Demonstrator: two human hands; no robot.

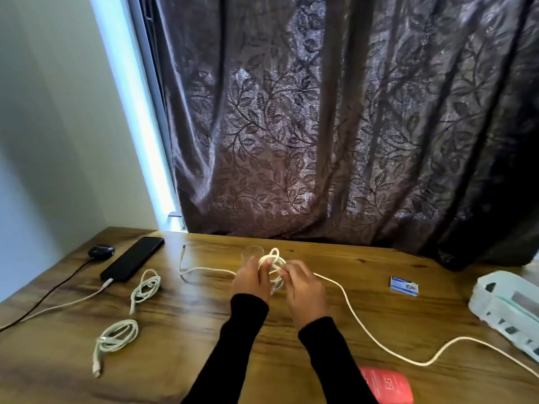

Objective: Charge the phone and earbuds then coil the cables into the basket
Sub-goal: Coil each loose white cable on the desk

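At the table's middle, my left hand grips a small coil of white cable while my right hand pinches a loop of it. The loose length of that cable trails right across the wood, and its other end lies to the left. A black phone lies at the left with a white cable plugged into its near end. The dark earbuds case sits beside it with a black cable attached. Two coiled white cables lie on the table near left.
A pale green basket stands at the right edge. A small blue and white box lies near it. A red packet sits at the front edge. A dark patterned curtain hangs behind the wooden table.
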